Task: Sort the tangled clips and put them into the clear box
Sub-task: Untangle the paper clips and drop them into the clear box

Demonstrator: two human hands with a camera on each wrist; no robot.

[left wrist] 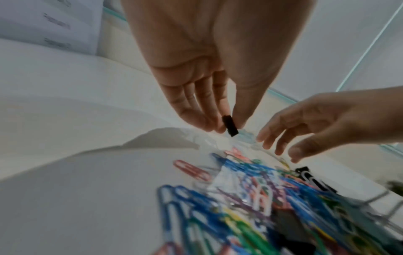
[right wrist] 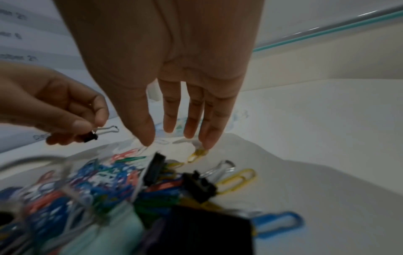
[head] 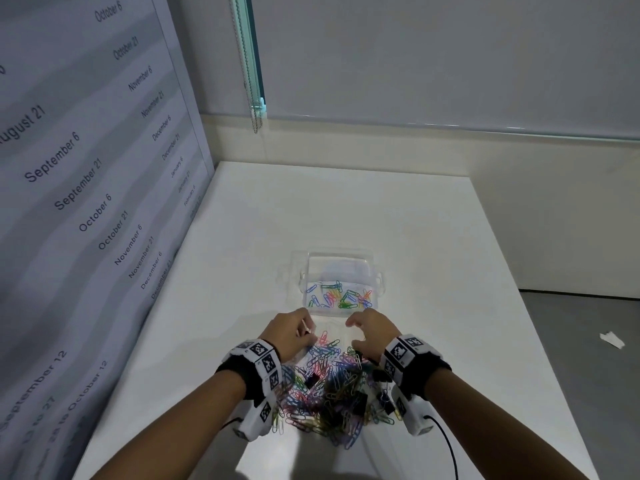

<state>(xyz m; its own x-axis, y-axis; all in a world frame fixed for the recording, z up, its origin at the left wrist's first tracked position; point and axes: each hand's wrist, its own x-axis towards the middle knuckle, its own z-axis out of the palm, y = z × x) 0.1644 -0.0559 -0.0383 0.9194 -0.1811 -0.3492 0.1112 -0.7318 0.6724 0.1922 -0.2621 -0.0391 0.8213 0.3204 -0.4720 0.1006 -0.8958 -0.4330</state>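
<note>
A tangled pile of coloured paper clips and black binder clips (head: pixel 332 386) lies on the white table between my wrists. Beyond it stands the clear box (head: pixel 304 271), holding several coloured paper clips (head: pixel 341 295) at its near end. My left hand (head: pixel 294 332) hovers over the pile's far left edge and pinches a small black binder clip (left wrist: pixel 230 125) between thumb and fingers; its wire handle (right wrist: pixel 107 129) sticks out. My right hand (head: pixel 367 329) hangs over the pile's far right, fingers spread and relaxed, holding nothing. A yellow paper clip (right wrist: pixel 197 155) lies under its fingertips (right wrist: pixel 207 143).
A wall with printed dates (head: pixel 86 168) runs along the table's left edge. The table's right edge (head: pixel 512 289) drops to a grey floor, where a scrap of white paper (head: pixel 611 339) lies. A cable (head: pixel 446 441) trails from my right wrist.
</note>
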